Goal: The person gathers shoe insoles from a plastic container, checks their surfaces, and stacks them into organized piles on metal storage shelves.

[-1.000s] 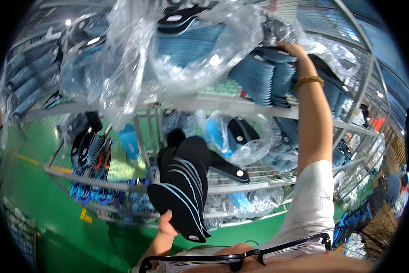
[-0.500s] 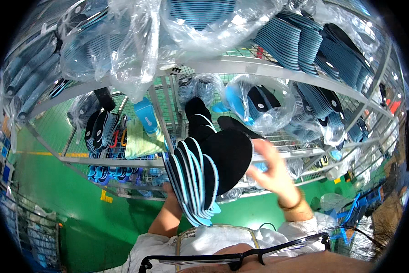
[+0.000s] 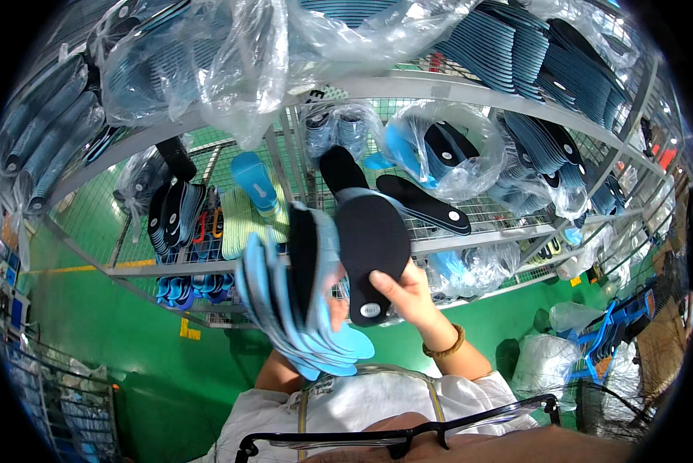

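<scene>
Black insole (image 3: 373, 235) we've got pinched in our right hand (image 3: 409, 297), thumb on top; our left hand (image 3: 336, 310), kinda hidden, grips a fanned blue-and-black insole stack (image 3: 277, 309).

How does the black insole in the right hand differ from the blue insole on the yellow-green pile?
Colour: the black insole shows a black face; the blue insole is bright blue.
Marking: the black insole has a round white label, the blue insole a longer pale mark.
Support: the right hand grips the black insole; the blue insole lies on the yellow-green pile.
Both have rounded ends.
</scene>
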Action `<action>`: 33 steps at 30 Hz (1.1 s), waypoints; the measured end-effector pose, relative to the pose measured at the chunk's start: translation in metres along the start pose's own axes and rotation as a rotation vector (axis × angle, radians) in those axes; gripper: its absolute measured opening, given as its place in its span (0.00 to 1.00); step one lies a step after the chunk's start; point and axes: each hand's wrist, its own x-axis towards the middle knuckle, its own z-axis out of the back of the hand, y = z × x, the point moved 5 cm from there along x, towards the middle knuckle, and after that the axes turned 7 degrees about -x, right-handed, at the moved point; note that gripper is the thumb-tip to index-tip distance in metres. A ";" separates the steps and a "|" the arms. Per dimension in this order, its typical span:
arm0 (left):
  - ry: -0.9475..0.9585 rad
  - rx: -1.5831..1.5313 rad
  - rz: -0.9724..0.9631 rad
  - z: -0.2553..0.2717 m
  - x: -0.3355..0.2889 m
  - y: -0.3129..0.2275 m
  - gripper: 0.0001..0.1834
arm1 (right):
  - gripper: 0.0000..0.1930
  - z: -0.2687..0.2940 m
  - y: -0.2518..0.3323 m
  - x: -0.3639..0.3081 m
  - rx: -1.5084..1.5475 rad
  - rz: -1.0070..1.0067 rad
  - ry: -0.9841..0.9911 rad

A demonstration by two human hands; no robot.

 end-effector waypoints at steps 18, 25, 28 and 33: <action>-0.159 0.068 -0.305 0.048 -0.066 -0.060 0.22 | 0.15 -0.044 -0.001 -0.006 1.263 -0.161 0.587; -0.178 0.109 -0.295 0.053 -0.072 -0.067 0.22 | 0.13 -0.050 0.000 -0.007 1.292 -0.100 0.664; -0.095 0.131 -0.299 0.052 -0.075 -0.073 0.22 | 0.11 -0.049 -0.002 -0.002 1.155 -0.049 0.637; -0.293 0.166 -0.373 0.051 -0.084 -0.079 0.21 | 0.14 -0.038 -0.030 -0.005 0.785 -0.358 0.248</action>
